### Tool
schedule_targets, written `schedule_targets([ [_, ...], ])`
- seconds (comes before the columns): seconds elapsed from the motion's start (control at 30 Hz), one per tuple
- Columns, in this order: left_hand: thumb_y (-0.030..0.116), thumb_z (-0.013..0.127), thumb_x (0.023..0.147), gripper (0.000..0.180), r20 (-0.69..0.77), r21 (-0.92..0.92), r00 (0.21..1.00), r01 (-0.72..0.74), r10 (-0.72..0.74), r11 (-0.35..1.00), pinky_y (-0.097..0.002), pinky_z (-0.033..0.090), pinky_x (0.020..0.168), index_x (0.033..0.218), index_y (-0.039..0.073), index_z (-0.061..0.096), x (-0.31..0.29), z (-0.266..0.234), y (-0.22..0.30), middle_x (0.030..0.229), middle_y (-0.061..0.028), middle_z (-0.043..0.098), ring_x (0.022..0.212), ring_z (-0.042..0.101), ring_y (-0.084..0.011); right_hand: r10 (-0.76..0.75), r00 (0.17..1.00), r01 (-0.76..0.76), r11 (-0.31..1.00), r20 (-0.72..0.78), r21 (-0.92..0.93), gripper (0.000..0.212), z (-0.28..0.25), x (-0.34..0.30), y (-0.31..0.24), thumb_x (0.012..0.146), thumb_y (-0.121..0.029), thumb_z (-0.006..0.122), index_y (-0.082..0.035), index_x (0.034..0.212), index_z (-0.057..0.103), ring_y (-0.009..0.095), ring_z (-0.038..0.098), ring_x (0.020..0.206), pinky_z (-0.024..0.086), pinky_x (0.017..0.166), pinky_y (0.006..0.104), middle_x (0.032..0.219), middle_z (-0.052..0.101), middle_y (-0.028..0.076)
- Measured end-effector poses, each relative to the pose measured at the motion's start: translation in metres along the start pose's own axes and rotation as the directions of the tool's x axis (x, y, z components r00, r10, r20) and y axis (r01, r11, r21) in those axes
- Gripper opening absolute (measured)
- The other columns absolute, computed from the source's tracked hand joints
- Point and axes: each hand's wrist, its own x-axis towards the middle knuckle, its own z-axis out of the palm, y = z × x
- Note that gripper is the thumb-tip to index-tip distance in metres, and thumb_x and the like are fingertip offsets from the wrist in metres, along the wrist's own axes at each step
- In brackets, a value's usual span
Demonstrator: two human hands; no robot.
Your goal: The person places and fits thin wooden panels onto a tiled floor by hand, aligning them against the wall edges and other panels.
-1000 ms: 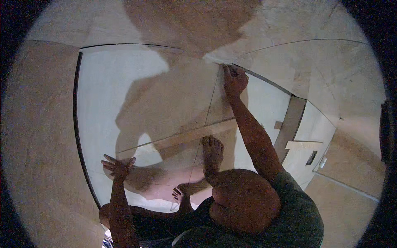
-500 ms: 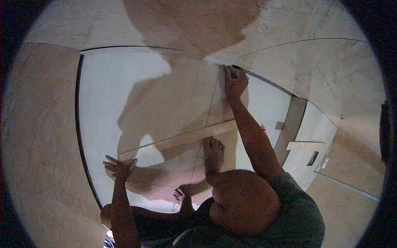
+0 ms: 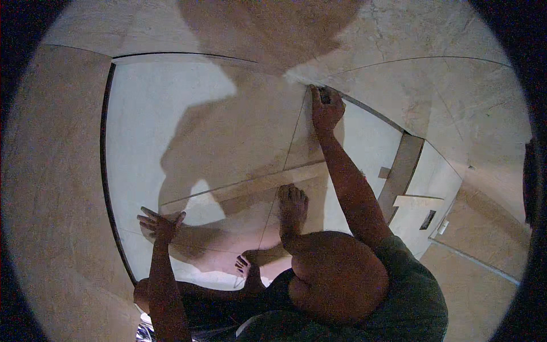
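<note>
My left hand (image 3: 163,224) rests on the pale floor tile (image 3: 139,125) near its left side, fingers spread and nothing in them. At the far right, my right hand (image 3: 329,111) reaches to the foot of the tiled wall (image 3: 393,68). Its fingers are bent around a small dark piece (image 3: 325,95), whose kind I cannot make out. The hand sits beside the narrow joint between floor and wall. A long, thin beige strip (image 3: 250,181) lies across the tile between my hands, partly in my shadow.
My bare foot (image 3: 293,202) and bent knee (image 3: 336,276) occupy the near middle. At right are a brown strip (image 3: 405,162), a small brown piece (image 3: 384,172) and a pale board with a dark slot (image 3: 419,208). Dark gaps edge the floor along the left wall (image 3: 51,171) and far wall.
My right hand has turned slightly, and more of the dark piece shows between its fingers. My left hand keeps its place on the floor. The whole view has shifted a little.
</note>
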Motion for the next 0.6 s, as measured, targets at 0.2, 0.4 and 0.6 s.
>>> schedule_targets([
  [0.2, 0.071, 0.085, 0.050, 0.158, -0.008, -0.088, 1.000, 0.018, -0.019, 0.996, -0.0740, 0.016, 0.109, 0.151, 0.015, -0.022, 0.002, 0.003, -0.003, 0.153, -0.0349, -0.020, 0.143, -0.005, -0.0564, -0.162, 0.973, 0.165, 0.986, -0.163, 0.005, 0.034, -0.005, 0.001, -0.009, 0.083, -0.037, 0.075, -0.003, 0.081, 0.070, 0.034, 0.064, 0.084, 0.045, 0.080, 0.0449, 0.086, 0.069, 0.016],
  [0.4, 0.072, 0.083, 0.051, 0.159, 0.039, -0.099, 0.998, 0.044, -0.040, 0.994, -0.0780, 0.016, 0.105, 0.150, 0.013, -0.025, 0.003, 0.000, 0.000, 0.153, -0.0334, -0.023, 0.143, -0.012, -0.0547, -0.176, 0.978, 0.167, 0.983, -0.116, -0.079, 0.032, -0.004, 0.003, -0.004, 0.083, -0.034, 0.074, -0.002, 0.083, 0.069, 0.037, 0.064, 0.078, 0.047, 0.073, 0.0456, 0.085, 0.068, 0.019],
  [0.6, 0.074, 0.082, 0.052, 0.159, 0.005, -0.067, 1.000, -0.019, 0.019, 0.998, -0.0743, 0.013, 0.108, 0.149, 0.007, -0.024, 0.009, 0.009, -0.009, 0.150, -0.0413, -0.019, 0.141, -0.008, -0.0590, -0.014, 1.000, 0.014, 1.000, 0.000, -0.009, 0.029, -0.004, 0.003, -0.005, 0.084, -0.037, 0.071, -0.009, 0.086, 0.071, 0.033, 0.062, 0.090, 0.041, 0.083, 0.0455, 0.089, 0.068, 0.013],
])
